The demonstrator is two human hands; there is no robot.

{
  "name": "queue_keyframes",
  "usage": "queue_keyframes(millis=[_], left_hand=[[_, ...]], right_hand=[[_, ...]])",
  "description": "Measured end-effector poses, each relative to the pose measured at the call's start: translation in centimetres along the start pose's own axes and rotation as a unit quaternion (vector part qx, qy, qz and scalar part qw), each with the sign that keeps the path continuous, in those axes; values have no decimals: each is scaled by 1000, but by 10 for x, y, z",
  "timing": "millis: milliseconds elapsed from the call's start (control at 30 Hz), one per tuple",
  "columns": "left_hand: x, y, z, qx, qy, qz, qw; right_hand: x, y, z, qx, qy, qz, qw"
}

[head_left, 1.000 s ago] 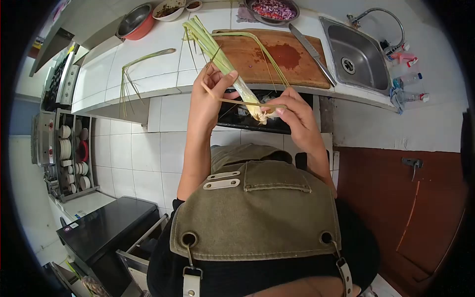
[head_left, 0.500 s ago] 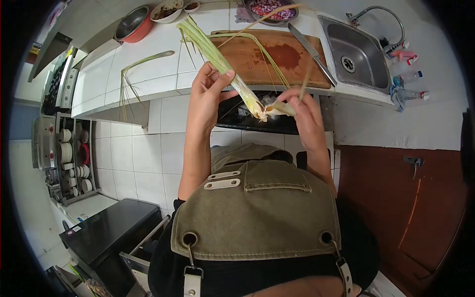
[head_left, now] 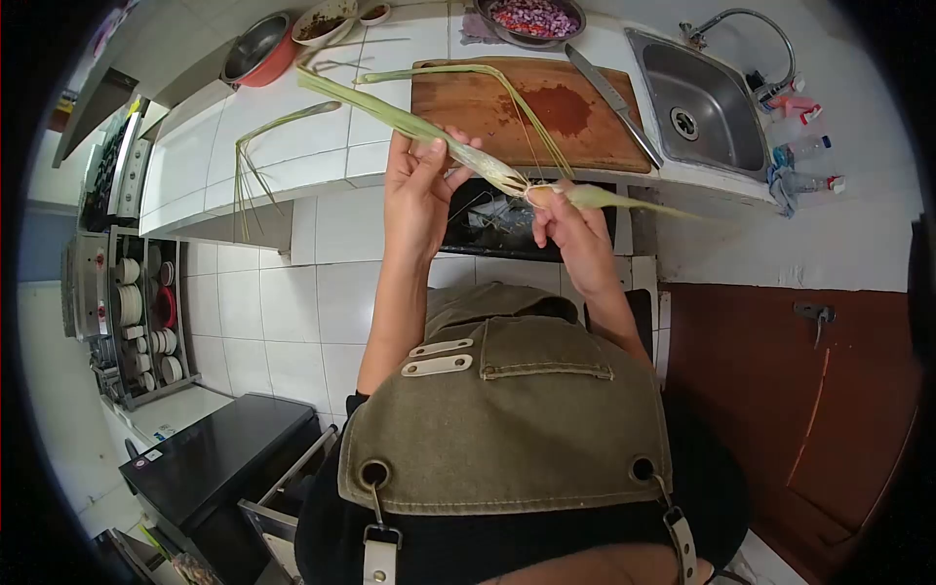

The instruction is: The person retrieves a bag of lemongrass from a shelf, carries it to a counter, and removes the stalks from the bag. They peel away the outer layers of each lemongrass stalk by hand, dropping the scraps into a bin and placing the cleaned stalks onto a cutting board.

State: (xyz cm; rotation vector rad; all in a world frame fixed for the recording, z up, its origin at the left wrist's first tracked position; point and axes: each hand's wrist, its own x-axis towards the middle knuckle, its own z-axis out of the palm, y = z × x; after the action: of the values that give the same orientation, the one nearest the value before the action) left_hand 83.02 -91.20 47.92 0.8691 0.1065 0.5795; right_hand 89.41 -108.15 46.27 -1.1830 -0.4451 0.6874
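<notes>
White-tiled kitchen counter, viewed from above. Left hand clenched round lemongrass stalk, held over counter edge, leafy end pointing toward red bowl, root end near right hand. Right hand pinches peeled outer leaf, still joined at root end, free end trailing right. Wooden cutting board behind hands, thin leaf strands across it. Knife on board's right edge. Steel sink beside it. Bowl of chopped red onion behind board. Loose leaves draped over counter edge, left.

Knife between cutting board and sink
</notes>
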Motion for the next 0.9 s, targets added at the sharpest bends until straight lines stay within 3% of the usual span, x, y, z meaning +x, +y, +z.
queue_keyframes(millis=[67,100,167,200,333,433,533,600,633,700,767,833,900], left_hand=[[4,-3,-7,-40,49,-27,998],[10,-2,-17,-41,47,-26,998],[21,9,-46,2,152,69,986],[22,20,-55,-28,147,75,986],[19,30,-50,-75,39,70,994],[18,21,-41,-101,-24,55,993],[11,19,-37,-111,-23,34,993],[8,22,-33,-82,-13,30,996],[6,23,-32,-54,-3,22,998],[5,24,-32,-28,2,17,999],[5,23,-24,27,8,14,1000],[4,23,-19,60,13,11,998],[3,22,-15,112,11,-26,993]], right_hand=[[-4,3,6,-90,-12,-103,991],[-8,4,4,-90,-12,-104,990],[-15,5,-12,-9,84,-132,988],[-17,4,-27,-34,112,-149,982],[-18,33,-66,-119,140,-40,982],[-17,64,-74,-334,102,50,936],[-22,116,-89,-315,52,76,945],[-24,140,-91,-204,50,183,960],[-22,148,-95,-203,48,183,961],[-11,162,-105,-182,12,320,930],[6,184,-120,-167,4,329,930],[29,201,-128,-13,66,355,933],[46,211,-142,8,57,384,922]])
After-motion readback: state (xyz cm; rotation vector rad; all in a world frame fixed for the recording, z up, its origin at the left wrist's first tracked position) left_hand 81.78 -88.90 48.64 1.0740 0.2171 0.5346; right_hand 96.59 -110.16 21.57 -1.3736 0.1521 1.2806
